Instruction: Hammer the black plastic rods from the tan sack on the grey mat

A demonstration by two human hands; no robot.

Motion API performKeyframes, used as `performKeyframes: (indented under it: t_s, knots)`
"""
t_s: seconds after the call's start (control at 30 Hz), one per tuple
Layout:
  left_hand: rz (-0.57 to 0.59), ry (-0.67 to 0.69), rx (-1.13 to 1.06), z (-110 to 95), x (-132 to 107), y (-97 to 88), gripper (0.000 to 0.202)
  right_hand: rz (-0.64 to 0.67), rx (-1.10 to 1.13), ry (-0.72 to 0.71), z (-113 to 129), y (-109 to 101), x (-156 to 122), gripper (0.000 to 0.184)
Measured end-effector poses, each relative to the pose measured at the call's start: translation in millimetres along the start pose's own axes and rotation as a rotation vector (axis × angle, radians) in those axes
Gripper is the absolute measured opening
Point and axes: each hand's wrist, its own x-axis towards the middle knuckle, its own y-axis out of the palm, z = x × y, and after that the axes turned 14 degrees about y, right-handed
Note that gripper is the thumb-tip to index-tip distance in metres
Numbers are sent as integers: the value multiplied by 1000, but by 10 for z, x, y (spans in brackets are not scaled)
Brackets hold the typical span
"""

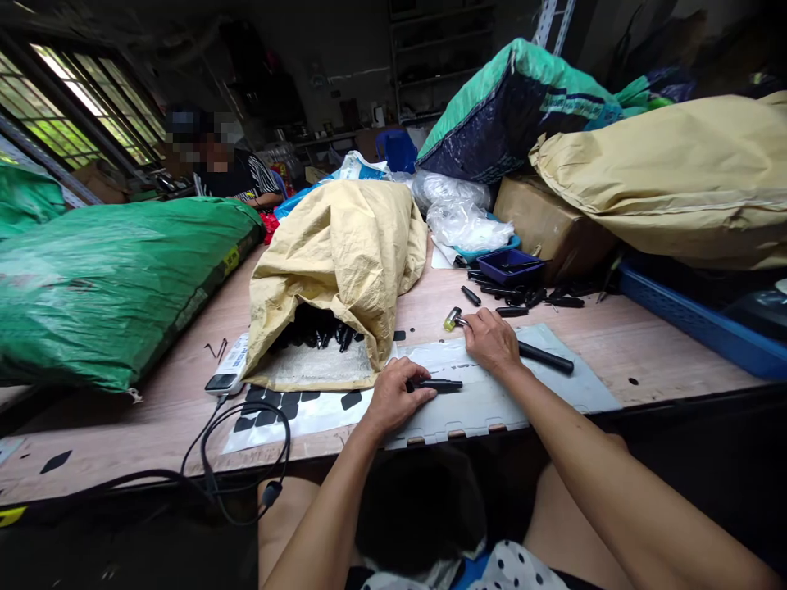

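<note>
My left hand (393, 397) is closed around a thin black rod-shaped part (438, 384) and holds it flat on a pale sheet (492, 401) on the wooden table (197, 328). My right hand (492, 338) grips a small hammer whose yellow-tipped head (453, 318) sticks out to the left and whose black handle (544, 357) runs out to the right. An open tan sack (341, 262) lies just beyond my left hand, with several black parts (320, 332) spilling from its mouth.
A big green sack (111, 279) fills the left side. A blue tray (509, 265) and loose black parts (522, 297) sit beyond my right hand. A phone (226, 367) with black cable (246, 459) lies near the front edge. Another person (227, 168) sits far left.
</note>
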Motion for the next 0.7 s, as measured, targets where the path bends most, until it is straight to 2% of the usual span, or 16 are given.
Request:
performKeyframes:
  t_s: [0.13, 0.2, 0.27, 0.33, 0.47, 0.6, 0.7]
  knots:
    - [1, -26, 6, 22, 16, -3, 22, 47, 39, -30, -41, -56, 53, 32]
    - [-4, -31, 14, 27, 16, -5, 20, 46, 100, -43, -45, -164, 64, 33]
    - [-13, -24, -3, 35, 12, -2, 20, -16, 206, -42, -19, -330, 15, 35]
    - [-20, -16, -28, 44, 9, 3, 20, -73, 369, -52, 39, -517, -116, 36]
    - [-33, -42, -47, 42, 12, 7, 17, 37, 639, -157, 183, -759, -548, 33]
    - [-35, -60, -61, 28, 22, 4, 18, 128, 649, -232, 249, -764, -905, 34]
    - [-31, -52, -69, 41, 24, 6, 20, 109, 621, -267, 259, -733, -1030, 36]
